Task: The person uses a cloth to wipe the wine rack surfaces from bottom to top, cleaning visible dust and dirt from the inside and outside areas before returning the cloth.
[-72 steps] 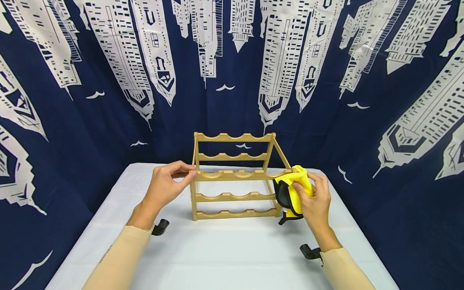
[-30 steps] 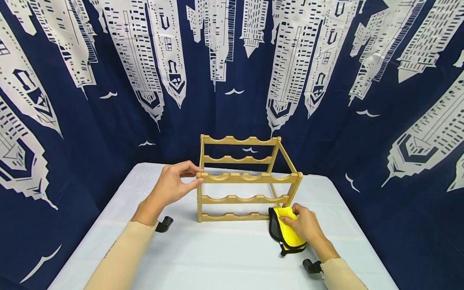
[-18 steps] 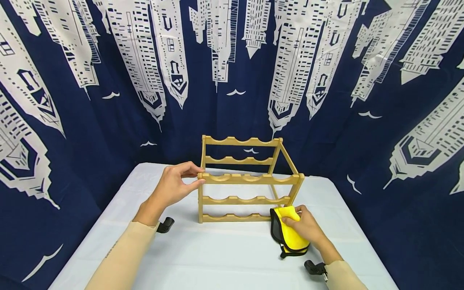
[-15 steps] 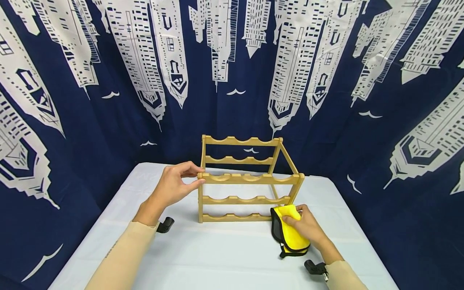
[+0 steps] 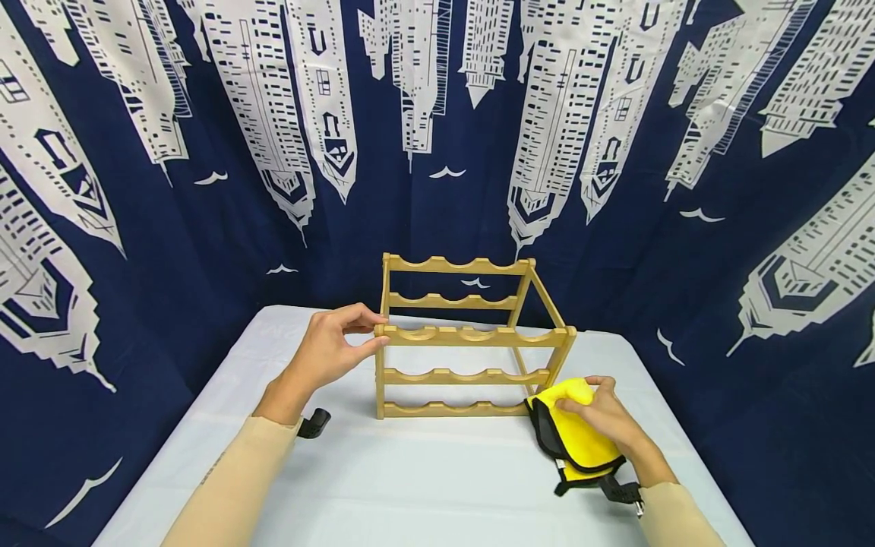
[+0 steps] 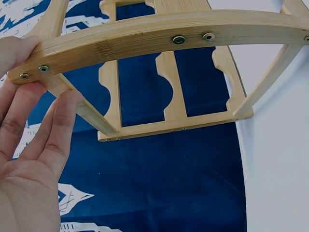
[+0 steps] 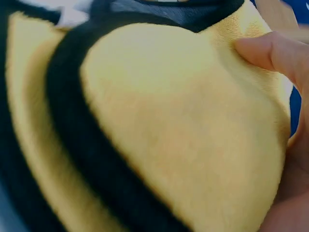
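A light wooden wine rack (image 5: 472,336) with scalloped rails stands upright on the table. My left hand (image 5: 342,340) pinches its front top left corner between thumb and fingers; the left wrist view shows the hand (image 6: 34,125) on the end of the curved side bar (image 6: 145,34). In my right hand (image 5: 604,410) is a folded yellow cleaning cloth (image 5: 581,441) with black edging and a grey side, pinched near its top. The cloth is beside the rack's lower right front corner and hides it. In the right wrist view the cloth (image 7: 183,121) fills most of the picture.
A white-covered table (image 5: 410,486) bears the rack. Behind and at both sides hangs a dark blue curtain (image 5: 437,213) with white building prints, close to the rack's back. Black wrist camera mounts (image 5: 314,423) stick out below both wrists.
My right hand has carried the cloth down from the rack's top right corner, then lately a little right, away from the right post. The left hand keeps its hold on the rack.
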`<state>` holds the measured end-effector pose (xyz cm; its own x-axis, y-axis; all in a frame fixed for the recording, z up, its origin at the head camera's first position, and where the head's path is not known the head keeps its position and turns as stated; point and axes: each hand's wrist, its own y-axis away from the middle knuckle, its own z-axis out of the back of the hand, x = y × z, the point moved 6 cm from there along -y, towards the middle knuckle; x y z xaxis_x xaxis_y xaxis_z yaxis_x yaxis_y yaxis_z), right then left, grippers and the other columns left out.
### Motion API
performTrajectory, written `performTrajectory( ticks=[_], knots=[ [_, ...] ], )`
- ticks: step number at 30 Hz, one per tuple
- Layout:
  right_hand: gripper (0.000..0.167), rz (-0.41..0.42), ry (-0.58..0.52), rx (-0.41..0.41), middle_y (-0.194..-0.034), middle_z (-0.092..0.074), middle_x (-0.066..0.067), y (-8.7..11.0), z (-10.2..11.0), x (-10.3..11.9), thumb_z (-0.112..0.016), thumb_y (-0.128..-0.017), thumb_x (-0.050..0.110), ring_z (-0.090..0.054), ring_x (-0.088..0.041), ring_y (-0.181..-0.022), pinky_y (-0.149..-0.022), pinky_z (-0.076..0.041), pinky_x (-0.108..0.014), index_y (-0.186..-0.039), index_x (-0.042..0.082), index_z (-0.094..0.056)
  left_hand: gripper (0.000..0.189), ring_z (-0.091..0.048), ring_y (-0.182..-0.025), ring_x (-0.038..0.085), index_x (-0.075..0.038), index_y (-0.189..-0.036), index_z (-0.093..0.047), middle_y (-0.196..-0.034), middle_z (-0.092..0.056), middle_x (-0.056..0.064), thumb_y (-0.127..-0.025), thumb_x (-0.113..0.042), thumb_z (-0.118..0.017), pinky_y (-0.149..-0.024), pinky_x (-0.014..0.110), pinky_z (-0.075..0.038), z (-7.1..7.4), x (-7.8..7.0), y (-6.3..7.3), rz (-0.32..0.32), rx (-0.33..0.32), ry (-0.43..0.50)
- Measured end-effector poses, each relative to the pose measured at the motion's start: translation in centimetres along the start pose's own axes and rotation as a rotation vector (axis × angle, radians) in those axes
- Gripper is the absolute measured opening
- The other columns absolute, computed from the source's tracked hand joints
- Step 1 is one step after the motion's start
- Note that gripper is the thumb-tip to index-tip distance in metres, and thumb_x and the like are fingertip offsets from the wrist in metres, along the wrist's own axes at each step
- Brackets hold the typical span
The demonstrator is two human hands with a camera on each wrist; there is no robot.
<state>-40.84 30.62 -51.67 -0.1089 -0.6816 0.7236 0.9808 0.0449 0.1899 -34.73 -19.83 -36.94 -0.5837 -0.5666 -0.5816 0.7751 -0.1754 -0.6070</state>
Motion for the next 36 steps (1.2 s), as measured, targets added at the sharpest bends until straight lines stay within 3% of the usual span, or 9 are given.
performTrajectory(
  ticks=[6, 10, 15, 21, 29, 36],
  knots=[
    [0.114, -0.099, -0.012, 0.057, -0.170, -0.028, -0.049, -0.4, 2.6, -3.1, -0.060, -0.114, 0.057, -0.044, -0.058, -0.149, -0.128, -0.040, -0.076, -0.172, -0.018, 0.005, 0.024, -0.088, -0.110, 0.027, -0.015, -0.114, -0.085, -0.121, -0.090, 0.003, -0.095, -0.009, -0.099, -0.102, 0.039, -0.073, -0.2, 0.3, 0.3, 0.011, -0.005, 0.006],
    [0.102, -0.165, -0.060, 0.056, -0.163, -0.028, -0.046, -0.7, 3.6, -5.6, -0.045, -0.118, 0.051, -0.048, -0.055, -0.138, -0.118, -0.049, -0.070, -0.173, -0.020, 0.004, 0.024, -0.088, -0.111, 0.027, -0.014, -0.113, -0.084, -0.121, -0.090, 0.004, -0.095, -0.008, -0.099, -0.102, 0.039, -0.073, -0.2, 0.3, 0.1, -0.002, -0.008, 0.007],
    [0.082, -0.093, 0.051, -0.081, -0.147, -0.044, -0.050, -0.8, 5.1, -7.6, -0.056, -0.113, 0.023, -0.061, -0.056, -0.123, -0.103, -0.060, -0.060, -0.164, -0.028, -0.017, 0.024, -0.089, -0.110, 0.026, -0.014, -0.112, -0.084, -0.120, -0.090, 0.003, -0.094, -0.008, -0.099, -0.102, 0.039, -0.073, -0.6, 0.3, -0.2, -0.004, -0.005, 0.014],
    [0.080, -0.081, 0.272, -0.277, -0.143, -0.047, -0.062, -0.4, 6.8, -8.4, -0.072, -0.108, 0.016, -0.058, -0.072, -0.129, -0.110, -0.056, -0.076, -0.158, -0.027, -0.027, 0.023, -0.089, -0.110, 0.027, -0.014, -0.114, -0.085, -0.121, -0.090, 0.004, -0.095, -0.009, -0.098, -0.102, 0.039, -0.073, -1.3, 0.3, -0.6, -0.030, -0.008, 0.036],
    [0.085, -0.202, 0.307, -0.285, -0.145, -0.029, -0.063, 0.4, 5.8, -9.6, -0.060, -0.117, 0.029, -0.038, -0.080, -0.139, -0.113, -0.045, -0.088, -0.167, -0.022, -0.015, 0.025, -0.087, -0.113, 0.027, -0.014, -0.117, -0.085, -0.120, -0.089, 0.002, -0.096, -0.009, -0.098, -0.104, 0.040, -0.072, -1.7, 0.1, -0.5, -0.038, -0.007, 0.041],
    [0.086, -0.143, 0.344, -0.326, -0.158, -0.021, -0.060, 0.9, 5.0, -8.3, -0.055, -0.119, 0.038, -0.029, -0.081, -0.147, -0.119, -0.032, -0.092, -0.171, -0.018, -0.016, 0.035, -0.085, -0.118, 0.030, -0.016, -0.129, -0.086, -0.123, -0.087, 0.001, -0.097, -0.009, -0.097, -0.104, 0.045, -0.072, -0.9, 0.3, 0.7, -0.100, -0.052, -0.020]
  ],
)
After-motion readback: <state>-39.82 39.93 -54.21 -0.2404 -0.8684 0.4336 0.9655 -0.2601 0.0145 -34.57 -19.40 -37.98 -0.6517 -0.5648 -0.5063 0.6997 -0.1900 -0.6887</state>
